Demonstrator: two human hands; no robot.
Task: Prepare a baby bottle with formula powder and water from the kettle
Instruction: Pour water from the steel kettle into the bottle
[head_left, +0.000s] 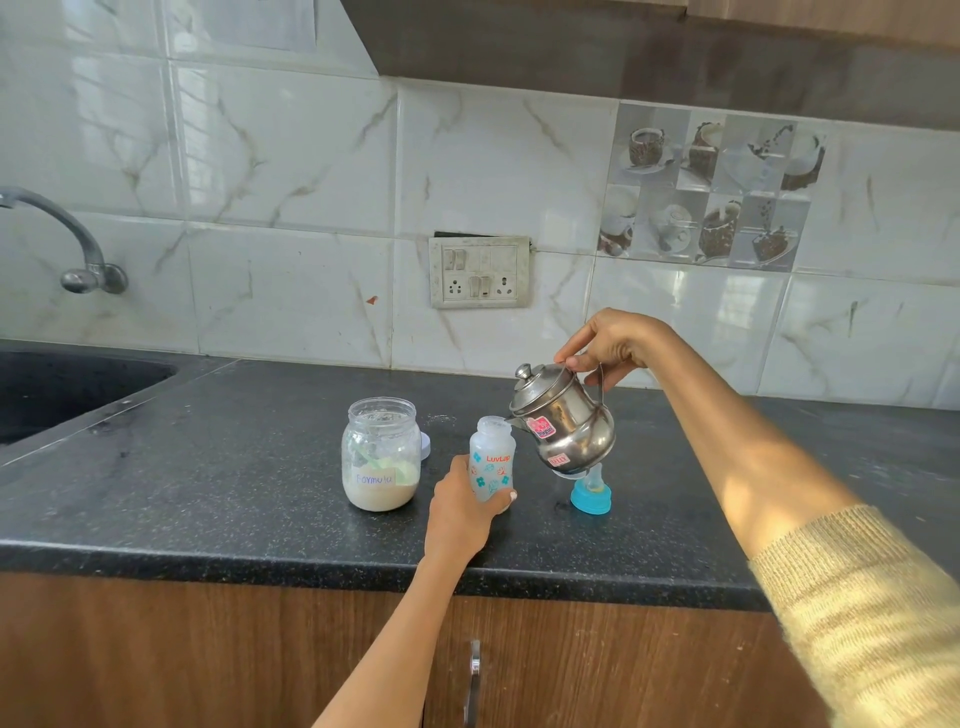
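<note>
A translucent baby bottle (491, 457) with blue prints stands uncapped on the black counter (234, 467). My left hand (460, 512) grips its lower part from the left. My right hand (610, 345) holds the handle of a small steel kettle (563, 421), lifted and tilted left so its spout touches the bottle's mouth. An open clear jar (380, 453) labelled "Formula", holding pale powder and a green scoop, stands left of the bottle. The blue nipple cap (592, 493) sits on the counter under the kettle.
A white jar lid (426, 446) peeks out behind the jar. A dark sink (57, 389) and a wall tap (78, 249) are at the far left. A socket panel (480, 273) is on the tiled wall. Wooden cabinet doors with a metal handle (474, 675) lie below the counter edge.
</note>
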